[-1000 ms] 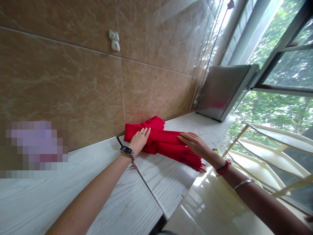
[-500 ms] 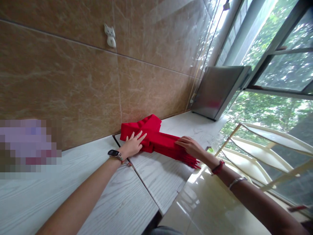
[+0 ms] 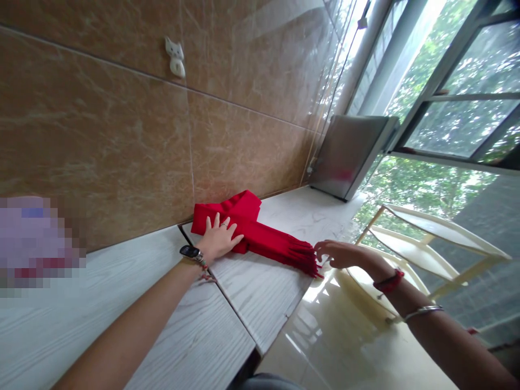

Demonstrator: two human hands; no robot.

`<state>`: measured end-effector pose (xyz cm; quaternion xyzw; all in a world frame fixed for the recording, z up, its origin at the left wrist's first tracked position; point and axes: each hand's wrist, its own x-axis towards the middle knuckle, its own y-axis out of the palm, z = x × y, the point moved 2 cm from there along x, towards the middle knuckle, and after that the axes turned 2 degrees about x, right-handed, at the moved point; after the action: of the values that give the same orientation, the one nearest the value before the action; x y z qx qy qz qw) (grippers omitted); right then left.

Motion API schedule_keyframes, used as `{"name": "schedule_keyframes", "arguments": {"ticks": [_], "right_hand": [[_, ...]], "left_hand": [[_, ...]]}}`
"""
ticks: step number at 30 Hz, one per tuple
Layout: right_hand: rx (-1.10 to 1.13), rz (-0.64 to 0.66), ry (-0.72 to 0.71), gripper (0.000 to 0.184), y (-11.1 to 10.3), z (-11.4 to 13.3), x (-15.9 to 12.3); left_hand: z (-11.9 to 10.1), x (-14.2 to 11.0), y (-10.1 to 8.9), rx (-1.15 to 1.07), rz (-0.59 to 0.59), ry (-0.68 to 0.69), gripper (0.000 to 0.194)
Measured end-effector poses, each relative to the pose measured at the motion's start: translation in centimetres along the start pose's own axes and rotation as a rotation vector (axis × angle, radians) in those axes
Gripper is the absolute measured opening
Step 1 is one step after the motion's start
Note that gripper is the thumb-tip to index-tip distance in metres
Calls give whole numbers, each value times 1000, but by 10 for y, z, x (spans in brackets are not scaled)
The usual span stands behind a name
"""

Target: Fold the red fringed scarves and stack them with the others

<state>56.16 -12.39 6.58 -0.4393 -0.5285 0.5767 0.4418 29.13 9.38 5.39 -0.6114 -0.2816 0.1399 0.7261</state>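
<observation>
A red fringed scarf [image 3: 276, 241] lies folded across the white wood-grain table [image 3: 280, 292], one part crossing over another near the wall. On its folded part my left hand [image 3: 219, 236] rests flat, fingers spread. The scarf's fringe [image 3: 306, 259] points right, toward the table's edge. Just beyond the fringe tips is my right hand [image 3: 335, 253], its fingers loosely bent and a little apart. Whether its fingertips touch the strands I cannot tell.
Brown marbled tiles [image 3: 122, 146] rise behind the table, with a white cat-shaped piece [image 3: 176, 57] on them. A seam splits the tabletop. A small fridge-like metal cabinet [image 3: 349, 154] stands at the far end. A tiered cream rack [image 3: 430, 244] is at the right. A blurred patch covers the left edge.
My right hand has moved right, off the scarf's long strip to beyond the fringe. The strip now lies flatter, with its fringe spread. My left hand stays on the scarf, fingers wider apart.
</observation>
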Motion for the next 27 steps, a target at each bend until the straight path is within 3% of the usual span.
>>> {"name": "schedule_keyframes", "arguments": {"ticks": [2, 5, 7, 10, 12, 14, 17, 19, 23, 27], "right_hand": [[44, -27, 3, 27, -16, -1, 5], [80, -279, 47, 24, -19, 11, 39], [85, -414, 77, 36, -3, 27, 67], [36, -309, 125, 63, 38, 46, 96], [-7, -245, 153, 72, 57, 49, 101], [-18, -233, 165, 71, 61, 48, 101], [-20, -311, 117, 64, 42, 54, 110], [-44, -392, 35, 62, 25, 68, 130], [-119, -420, -137, 58, 11, 105, 185], [-136, -358, -128, 57, 28, 118, 214]], "left_hand": [[-10, 3, -2, 11, -78, 45, 52], [-31, 9, 2, -26, -125, 156, 48], [-42, 12, 8, -64, -72, 184, 47], [-41, 13, 16, -135, -23, 208, 50], [-22, 9, 17, -207, -83, 206, 51], [11, 4, 17, -294, -195, 125, 50], [68, -2, 20, -551, -356, -189, 45], [96, -2, 27, -728, -390, -388, 43], [116, 8, 42, -820, -377, -483, 44], [121, 13, 49, -831, -341, -472, 49]]}}
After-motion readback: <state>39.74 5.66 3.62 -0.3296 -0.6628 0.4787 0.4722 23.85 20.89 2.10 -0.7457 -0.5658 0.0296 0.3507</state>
